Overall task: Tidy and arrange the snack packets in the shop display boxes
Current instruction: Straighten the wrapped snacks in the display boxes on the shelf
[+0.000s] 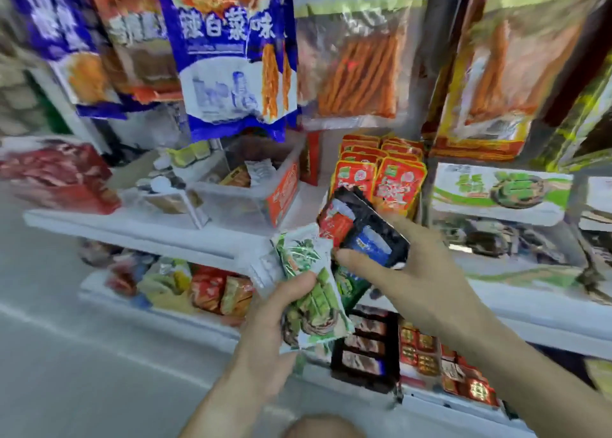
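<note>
Frame was motion-blurred throughout; print on most packets unreadable, only colours usable.

Left hand (265,331) gripped a bunch of green packets (311,302), thumb curled over the front, fingers hidden behind. How many packets were in the bunch couldn't be told; edges smeared together. Bunch stuck up and to the right from the fist.

Right hand (420,272) pinched a small dark packet (371,235) with blue and red panels, thumb on the near face, fingers behind it. Part of the packet was covered by the fingers. It sat just above and right of the green bunch, the two overlapping or touching, couldn't tell which.

Just beyond the right hand's fingertips: upright rows of red packets (381,176), front ones near the dark packet. Left of those, past the left hand, a clear display box (251,189) with an orange label, few packets inside, contents hard to make out, all on a white shelf (139,229).

Below both hands: lower shelf, a black tray (364,348) of packets, partly hidden by the green bunch, small red packets to its right.

Above: hanging blue-and-white bag (231,53) and clear bags of orange sticks (361,70), tops cut off by the frame.
</note>
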Tool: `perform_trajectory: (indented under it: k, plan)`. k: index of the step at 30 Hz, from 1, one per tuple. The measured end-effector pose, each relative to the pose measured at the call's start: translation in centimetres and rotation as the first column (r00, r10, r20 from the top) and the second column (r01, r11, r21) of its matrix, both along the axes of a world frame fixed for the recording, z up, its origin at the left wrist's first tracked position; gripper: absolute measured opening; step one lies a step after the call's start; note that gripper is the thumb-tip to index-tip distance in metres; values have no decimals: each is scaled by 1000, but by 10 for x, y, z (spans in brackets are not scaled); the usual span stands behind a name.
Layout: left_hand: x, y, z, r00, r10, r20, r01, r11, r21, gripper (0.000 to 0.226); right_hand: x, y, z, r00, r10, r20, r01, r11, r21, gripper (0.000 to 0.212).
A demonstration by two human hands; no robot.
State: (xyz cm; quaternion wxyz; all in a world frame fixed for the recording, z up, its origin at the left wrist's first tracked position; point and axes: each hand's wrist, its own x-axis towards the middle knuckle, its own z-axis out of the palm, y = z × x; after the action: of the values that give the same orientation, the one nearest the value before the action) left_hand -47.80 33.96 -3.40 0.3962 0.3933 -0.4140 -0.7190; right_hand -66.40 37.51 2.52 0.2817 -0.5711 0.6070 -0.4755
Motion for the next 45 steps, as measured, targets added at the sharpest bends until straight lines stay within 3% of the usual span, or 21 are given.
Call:
perform_trajectory:
  k: [3, 5, 7, 10, 12, 15, 20, 24, 26, 28, 31, 33, 37, 40, 43, 45]
  plan:
    - [32, 12, -28, 998, 65, -8, -65, 995, 71, 81, 34, 3, -36, 991, 131, 4, -131, 985, 114, 20]
    - [52, 25, -53, 991, 130, 9, -130, 982, 138, 85, 53, 3, -67, 987, 158, 43, -163, 966, 199, 20]
    - [71, 31, -79, 990, 136, 35, -140, 966, 215, 80, 70, 3, -98, 984, 175, -7, -169, 957, 238, 25]
    - [91, 42, -101, 989, 72, 130, -97, 975, 202, 121, 92, 7, -134, 980, 186, -70, -156, 938, 311, 23]
    - [99, 50, -115, 979, 141, 146, -163, 975, 154, 117, 98, 9, -149, 980, 163, -117, -116, 934, 337, 15]
    - [102, 56, -133, 974, 200, 102, -219, 949, 227, 142, 98, 9, -158, 964, 147, -221, -60, 932, 357, 6]
    - [90, 28, -129, 957, 285, 50, -281, 873, 398, 90, 90, 5, -165, 970, 60, -236, 24, 940, 340, 22]
    - [90, 10, -126, 940, 332, 85, -340, 872, 353, 56, 93, -3, -158, 955, -27, -297, 41, 998, 41, 10]
    - [91, 3, -124, 924, 357, 136, -382, 857, 345, 43, 93, -20, -165, 934, 14, -356, -11, 1000, 10, 20]
    - [92, -1, -122, 902, 390, 184, -431, 822, 372, 47, 94, -44, -180, 893, 65, -445, -33, 996, 80, 26]
    - [94, -4, -122, 874, 438, 209, -485, 786, 382, 50, 107, -75, -191, 756, 200, -623, 7, 949, 314, 22]
    - [97, -6, -122, 874, 430, 225, -485, 786, 384, 47, 117, -89, -189, 698, 278, -659, 22, 913, 408, 20]
    - [101, -9, -119, 893, 390, 226, -447, 824, 347, 42, 123, -103, -185, 606, 321, -728, 69, 890, 451, 32]
    - [108, -21, -112, 908, 362, 212, -416, 842, 343, 44, 115, -87, -168, 606, 319, -729, 40, 903, 429, 50]
    - [90, -48, -97, 938, 180, 295, -273, 909, 314, 60, 93, -50, -128, 710, 315, -630, -55, 917, 396, 46]
    - [56, -60, -70, 921, 34, 388, -123, 970, 208, 33, 70, -21, -92, 805, 256, -535, -77, 940, 332, 38]
